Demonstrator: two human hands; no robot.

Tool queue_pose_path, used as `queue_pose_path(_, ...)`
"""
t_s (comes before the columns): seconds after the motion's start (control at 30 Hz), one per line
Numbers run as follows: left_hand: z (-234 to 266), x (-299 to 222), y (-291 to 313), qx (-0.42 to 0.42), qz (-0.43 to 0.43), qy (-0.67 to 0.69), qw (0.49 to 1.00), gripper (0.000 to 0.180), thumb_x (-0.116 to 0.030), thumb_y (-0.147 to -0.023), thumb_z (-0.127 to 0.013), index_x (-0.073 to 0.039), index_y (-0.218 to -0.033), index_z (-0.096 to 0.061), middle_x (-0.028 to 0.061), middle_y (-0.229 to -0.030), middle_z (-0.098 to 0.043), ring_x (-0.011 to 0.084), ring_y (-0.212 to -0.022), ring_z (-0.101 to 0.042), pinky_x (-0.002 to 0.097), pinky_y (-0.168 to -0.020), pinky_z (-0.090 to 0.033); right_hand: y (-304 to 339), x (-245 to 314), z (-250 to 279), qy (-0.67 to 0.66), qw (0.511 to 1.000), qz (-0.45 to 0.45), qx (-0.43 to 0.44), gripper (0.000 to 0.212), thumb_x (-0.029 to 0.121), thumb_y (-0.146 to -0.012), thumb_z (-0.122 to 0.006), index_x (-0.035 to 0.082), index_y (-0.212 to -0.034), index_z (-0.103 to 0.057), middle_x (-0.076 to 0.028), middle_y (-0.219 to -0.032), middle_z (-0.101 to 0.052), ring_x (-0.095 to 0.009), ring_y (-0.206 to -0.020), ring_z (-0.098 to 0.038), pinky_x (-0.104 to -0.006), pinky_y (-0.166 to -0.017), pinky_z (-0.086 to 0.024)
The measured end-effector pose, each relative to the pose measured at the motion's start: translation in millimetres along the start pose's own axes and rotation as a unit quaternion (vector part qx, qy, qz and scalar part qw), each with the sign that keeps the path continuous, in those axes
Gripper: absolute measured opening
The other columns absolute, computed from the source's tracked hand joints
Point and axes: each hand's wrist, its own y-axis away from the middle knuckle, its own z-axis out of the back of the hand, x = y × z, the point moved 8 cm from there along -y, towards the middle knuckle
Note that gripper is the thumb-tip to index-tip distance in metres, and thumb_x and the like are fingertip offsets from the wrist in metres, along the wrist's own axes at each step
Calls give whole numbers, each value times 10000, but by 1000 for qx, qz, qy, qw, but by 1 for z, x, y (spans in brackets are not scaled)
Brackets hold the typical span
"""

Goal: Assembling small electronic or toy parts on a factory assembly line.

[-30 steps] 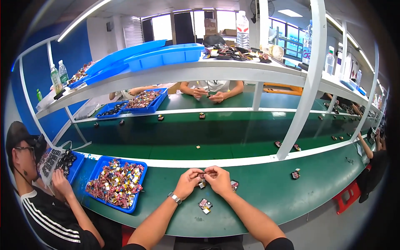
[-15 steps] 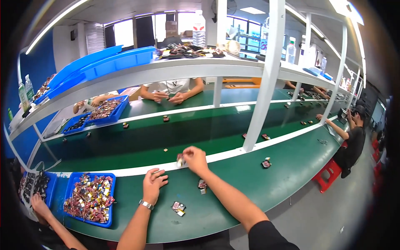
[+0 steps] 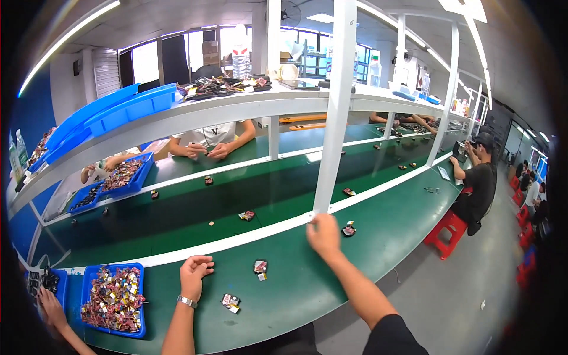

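Observation:
My left hand [image 3: 194, 278], with a metal-banded watch on its wrist, hovers over the green bench [image 3: 272, 313]. Its fingers are loosely bent and apart, with nothing visible in them. My right hand [image 3: 324, 235] is at the white rail by the foot of a white post [image 3: 336, 112]. Its fingertips are hidden behind the hand. Just right of it lies a small black electronic part with coloured wires and a pale label [image 3: 348, 229]. Two similar parts, one farther back [image 3: 260, 268] and one nearer [image 3: 231, 303], lie between my hands.
A blue tray [image 3: 142, 302] heaped with wired parts stands left of my left hand. Another person's hand [image 3: 53, 307] reaches to a neighbouring tray at the far left. Beyond the white rail runs a dark green conveyor belt [image 3: 177, 222] carrying scattered parts. Workers sit opposite and at right.
My right hand has let go of a wired part, which now lies on the belt, and moved right toward another. My left hand's fingers have drawn in. The view has swung right.

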Motion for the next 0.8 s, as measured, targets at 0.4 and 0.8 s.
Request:
queue_pose_path(0.4,-3,6,-5,8,-8,2,1000,149,47,-873,-519,23,-995,-601,132,-1000,-663,188,-887,-651,298,-752,-559,31,-111,45,65,975,-207,51,583,258,-664,-842,15,-1109,-554,-148,-1066,-614,-320,-982,-579,-421,-869,-477)
queue_pose_path(0.8,-21,-15,-3,169,98,18,981,367,-280,-993,-504,27,-1189,-553,132,-1101,-637,180,-895,-639,298,-762,-537,42,209,-47,-377,836,137,374,660,100,-672,-831,72,-1262,-538,-101,-1144,-599,-231,-989,-576,-333,-869,-488)
